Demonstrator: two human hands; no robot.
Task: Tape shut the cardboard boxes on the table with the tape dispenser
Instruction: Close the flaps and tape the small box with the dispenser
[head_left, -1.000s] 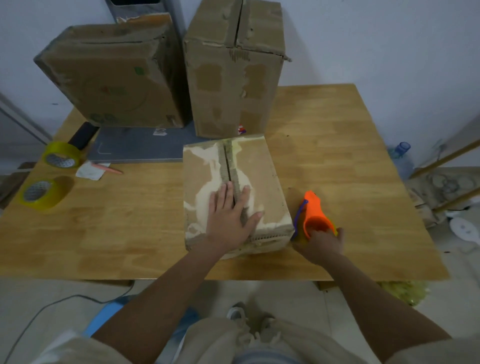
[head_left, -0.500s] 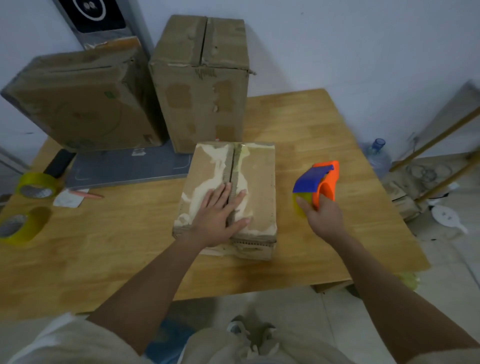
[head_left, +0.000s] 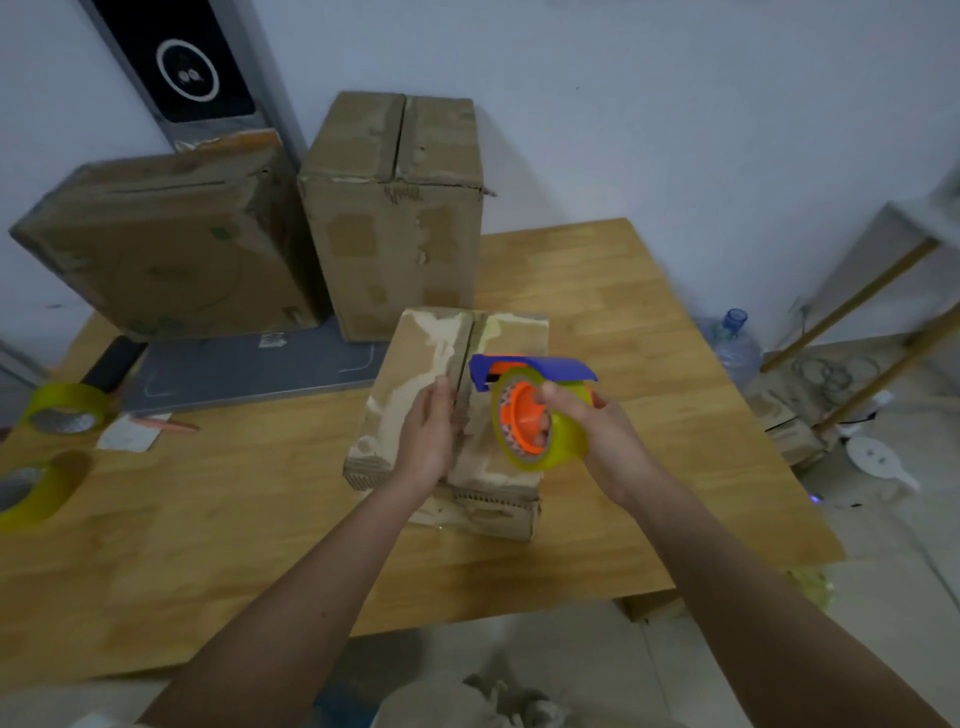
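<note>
Head view: lying near the middle of the wooden counter (head_left: 597, 291), toward its near edge, a small cardboard box (head_left: 415, 364) with worn, peeling top flaps and an open seam running away from the near edge. Resting on that box's top just left of the seam, the left hand (head_left: 428, 441), fingers straight and close together, pointing toward the far edge, holding nothing. Hovering just right of it over the right half of the same box, the right hand (head_left: 597, 431), fingers curled through the orange core of the tape dispenser (head_left: 530, 415), gripping it. Showing on the dispenser, a yellowish tape roll around the orange hub and a blue guard on top, pointing left toward the seam; touching the box or raised just above it, impossible to tell. Sitting very near each other, the two hands, with the dispenser's blue end reaching over toward the left fingertips.

Standing at the far edge behind the small box, a tall cardboard box (head_left: 395, 218) with its top flaps meeting at an untaped seam. Leaning to its left at the far left corner, a wide cardboard box (head_left: 161, 254). Lying flat in front of those two, a grey board (head_left: 249, 371). Sitting at the left edge, two yellow tape rolls (head_left: 67, 410), with a scrap of paper (head_left: 130, 432) and a pink pen (head_left: 166, 425) beside them.
</note>
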